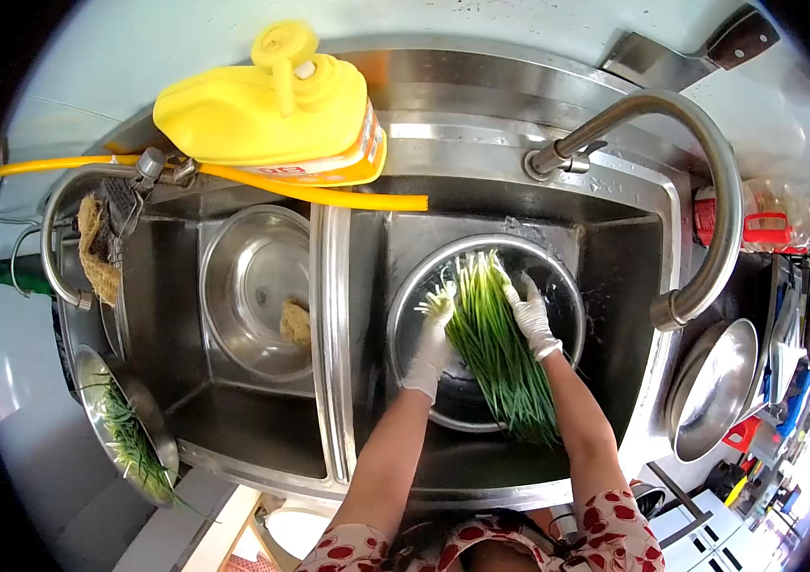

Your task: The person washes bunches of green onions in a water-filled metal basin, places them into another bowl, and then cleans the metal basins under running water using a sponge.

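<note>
A thick bunch of garlic chives (497,343), white at the root ends and dark green at the tips, lies slanted over a round metal basin (402,297) in the right-hand sink. My left hand (434,336), in a white glove, is closed around some pale root ends at the bunch's left side. Against the right side of the bunch, near its white ends, my right hand (531,316) holds the stalks, also gloved. Its fingers are partly behind the green stalks. The leaf tips hang over the basin's near rim.
A metal bowl with a tan sponge (294,323) sits in the left sink (253,429). Behind stand a yellow jug (233,114), a yellow hose (329,194) and a curved faucet (724,191). A cleaver (658,63) lies back right; more greens (133,434) fill a bowl at left.
</note>
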{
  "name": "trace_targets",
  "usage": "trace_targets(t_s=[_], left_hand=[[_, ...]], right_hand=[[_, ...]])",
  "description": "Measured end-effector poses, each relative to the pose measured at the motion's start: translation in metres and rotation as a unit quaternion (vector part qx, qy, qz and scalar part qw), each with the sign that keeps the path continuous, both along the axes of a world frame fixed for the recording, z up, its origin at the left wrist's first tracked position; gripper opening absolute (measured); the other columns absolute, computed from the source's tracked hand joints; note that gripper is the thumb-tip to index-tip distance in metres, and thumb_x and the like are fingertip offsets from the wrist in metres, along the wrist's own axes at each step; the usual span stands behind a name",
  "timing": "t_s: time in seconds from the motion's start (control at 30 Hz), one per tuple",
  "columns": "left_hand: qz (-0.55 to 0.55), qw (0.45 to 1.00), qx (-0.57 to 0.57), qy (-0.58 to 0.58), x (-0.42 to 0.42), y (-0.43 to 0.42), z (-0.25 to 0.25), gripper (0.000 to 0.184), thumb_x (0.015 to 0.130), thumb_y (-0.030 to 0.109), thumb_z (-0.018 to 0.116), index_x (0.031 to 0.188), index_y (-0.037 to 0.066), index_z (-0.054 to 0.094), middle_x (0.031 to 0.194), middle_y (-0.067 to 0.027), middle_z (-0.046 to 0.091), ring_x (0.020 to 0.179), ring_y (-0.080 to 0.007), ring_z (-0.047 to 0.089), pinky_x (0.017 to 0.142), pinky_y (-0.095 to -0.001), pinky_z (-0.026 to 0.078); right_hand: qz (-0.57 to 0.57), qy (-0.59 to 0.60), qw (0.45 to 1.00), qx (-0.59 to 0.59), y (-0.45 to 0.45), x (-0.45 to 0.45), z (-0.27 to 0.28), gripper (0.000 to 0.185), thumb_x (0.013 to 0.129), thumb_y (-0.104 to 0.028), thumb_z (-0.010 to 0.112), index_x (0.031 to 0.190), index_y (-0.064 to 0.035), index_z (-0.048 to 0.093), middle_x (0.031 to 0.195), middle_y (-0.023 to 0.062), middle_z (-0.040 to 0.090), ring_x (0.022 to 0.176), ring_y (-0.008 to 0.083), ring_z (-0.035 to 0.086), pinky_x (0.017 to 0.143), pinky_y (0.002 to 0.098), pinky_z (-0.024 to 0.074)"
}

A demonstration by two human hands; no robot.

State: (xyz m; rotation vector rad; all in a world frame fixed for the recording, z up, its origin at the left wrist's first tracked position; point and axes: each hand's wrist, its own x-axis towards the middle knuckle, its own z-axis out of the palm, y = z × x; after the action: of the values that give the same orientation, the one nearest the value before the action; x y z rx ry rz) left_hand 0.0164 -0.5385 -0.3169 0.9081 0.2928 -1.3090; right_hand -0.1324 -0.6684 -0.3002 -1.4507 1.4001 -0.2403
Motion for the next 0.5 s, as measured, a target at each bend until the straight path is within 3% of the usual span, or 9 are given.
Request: trace_targets(t_s=[0.03,0.1,0.17,0.27,0.3,0.4,0.43,0.47,0.5], left_hand=[[-0.011,1.0,-0.007,0.003,0.001,0.003,-0.003,0.04,0.092,0.026,0.058,0.126,0.006,0.052,0.117,-0.0041,0.057,0.102,-0.017,0.056,0.088,-0.0317,0.045],[-0.038,0.999,-0.02,0.01,0.001,0.009,-0.011,0.045,0.091,0.027,0.06,0.13,0.006,0.05,0.12,-0.004,0.055,0.108,-0.0165,0.053,0.094,-0.0311,0.041],[-0.027,0.997,0.053,-0.043,-0.006,0.01,-0.02,0.054,0.087,0.031,0.065,0.133,0.009,0.047,0.125,-0.0059,0.053,0.112,-0.0196,0.05,0.098,-0.0362,0.039],[-0.058,0.966,0.206,-0.147,-0.004,0.019,-0.011,0.06,0.086,0.041,0.065,0.134,0.011,0.046,0.13,-0.0109,0.05,0.117,-0.026,0.046,0.099,-0.0425,0.037],[-0.052,0.975,0.194,-0.092,0.002,0.018,0.004,0.062,0.087,0.047,0.061,0.135,0.01,0.046,0.131,-0.0113,0.05,0.118,-0.0263,0.046,0.1,-0.043,0.036],[-0.028,0.993,0.099,0.054,0.019,0.001,0.047,0.074,0.087,0.067,0.043,0.133,0.009,0.047,0.132,-0.0118,0.049,0.12,-0.0273,0.045,0.103,-0.0448,0.033],[-0.024,0.993,0.082,0.086,0.02,-0.006,0.045,0.071,0.089,0.066,0.04,0.129,0.009,0.05,0.125,-0.0103,0.053,0.113,-0.0259,0.049,0.098,-0.0423,0.037],[-0.02,0.991,0.064,0.117,0.02,-0.014,0.039,0.068,0.09,0.065,0.038,0.125,0.008,0.053,0.117,-0.0087,0.057,0.106,-0.0245,0.053,0.094,-0.0399,0.041],[-0.017,0.988,0.047,0.148,0.02,-0.023,0.033,0.067,0.091,0.064,0.035,0.12,0.007,0.056,0.109,-0.0071,0.061,0.098,-0.023,0.057,0.09,-0.0374,0.045]], right_hand=[[0.003,0.005,0.999,0.032,0.0,-0.001,0.004,0.074,0.088,-0.028,0.066,0.144,-0.0015,0.026,0.13,0.018,0.051,0.12,0.0235,0.048,0.101,0.0322,0.0368],[0.091,0.067,0.994,-0.008,0.011,0.005,0.017,0.111,0.07,-0.055,0.075,0.144,0.0047,0.017,0.131,0.026,0.049,0.124,0.0315,0.047,0.101,0.0349,0.038],[0.14,0.108,0.977,0.119,0.014,0.013,0.02,0.112,0.072,-0.047,0.077,0.146,0.0027,0.009,0.138,0.0197,0.043,0.129,0.0255,0.039,0.107,0.0341,0.0307],[0.186,0.112,0.968,0.123,-0.013,0.01,0.021,0.092,0.075,-0.058,0.068,0.138,0.0027,0.037,0.134,0.0186,0.05,0.125,0.029,0.044,0.106,0.0379,0.0318],[0.096,-0.067,0.972,0.202,-0.023,0.007,0.02,0.078,0.08,-0.056,0.065,0.13,0.001,0.049,0.129,0.0161,0.054,0.12,0.0283,0.048,0.103,0.0368,0.0351],[-0.097,-0.086,0.954,0.269,-0.037,0.042,0.036,0.077,0.082,-0.06,0.059,0.132,-0.0011,0.048,0.128,0.0132,0.055,0.119,0.0237,0.049,0.104,0.036,0.0322],[-0.053,-0.079,0.975,0.2,-0.031,0.053,0.006,0.069,0.085,-0.057,0.057,0.127,-0.0018,0.053,0.124,0.0113,0.058,0.114,0.0238,0.052,0.101,0.0364,0.0354],[0.056,-0.022,0.992,0.112,-0.021,0.08,0.051,0.061,0.09,-0.053,0.05,0.126,-0.004,0.054,0.122,0.0124,0.059,0.113,0.0273,0.052,0.1,0.0363,0.0363],[0.28,0.037,0.958,0.043,-0.022,0.087,0.016,0.056,0.092,-0.05,0.043,0.126,-0.0073,0.054,0.124,0.017,0.056,0.116,0.032,0.05,0.103,0.0355,0.0344]])
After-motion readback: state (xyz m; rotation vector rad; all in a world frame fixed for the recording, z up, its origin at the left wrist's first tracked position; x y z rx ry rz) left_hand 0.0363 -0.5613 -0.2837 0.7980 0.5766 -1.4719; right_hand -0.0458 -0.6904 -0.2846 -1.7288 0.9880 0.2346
